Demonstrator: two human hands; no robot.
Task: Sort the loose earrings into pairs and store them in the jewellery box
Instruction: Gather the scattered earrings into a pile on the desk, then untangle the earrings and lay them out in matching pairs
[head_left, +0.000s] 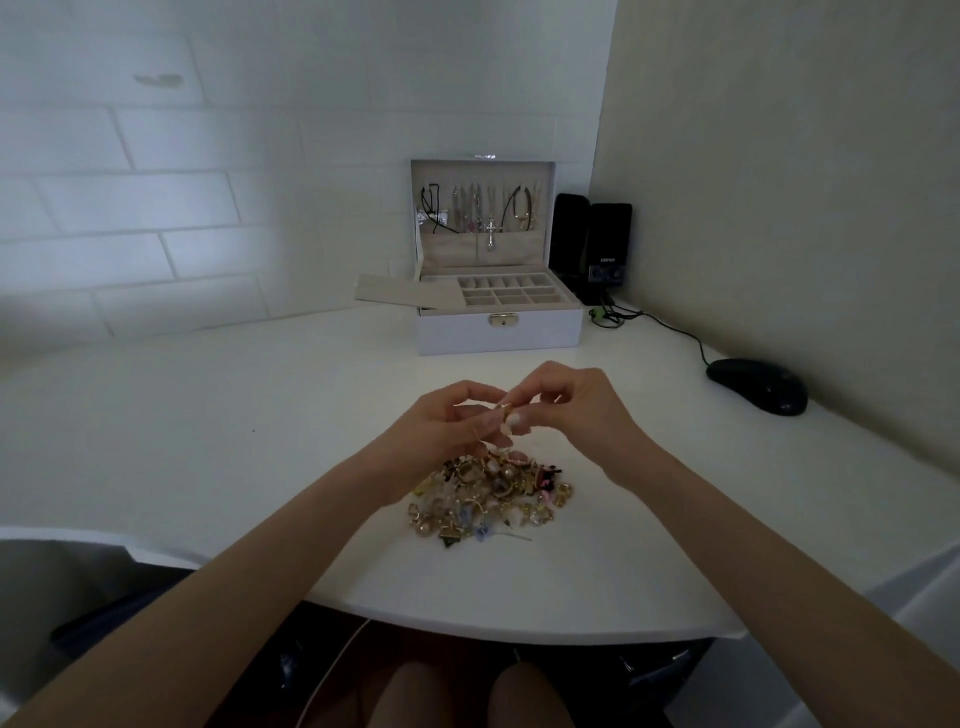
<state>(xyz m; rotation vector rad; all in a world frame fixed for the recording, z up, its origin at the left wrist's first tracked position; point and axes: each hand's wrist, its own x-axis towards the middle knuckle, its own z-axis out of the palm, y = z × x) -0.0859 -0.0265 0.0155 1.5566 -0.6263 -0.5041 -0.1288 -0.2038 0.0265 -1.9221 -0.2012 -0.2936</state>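
A heap of loose earrings (491, 496), gold, pearl, pink and blue, lies on the white desk in front of me. Just above its far edge my left hand (447, 431) and my right hand (576, 405) meet, fingertips pinched together on a small gold earring (505, 410). Which hand carries it I cannot tell; both touch it. The white jewellery box (498, 332) stands open at the back of the desk, its lid upright with necklaces hanging inside, and its top tray of small beige compartments (511, 291) shows nothing in them.
A beige flat insert (400, 293) leans off the box's left side. Two black speakers (592, 244) stand to the right of the box, with a cable running to a black mouse (758, 385). Tiled wall behind, plain wall at right. The desk's curved front edge (519, 623) is near my knees.
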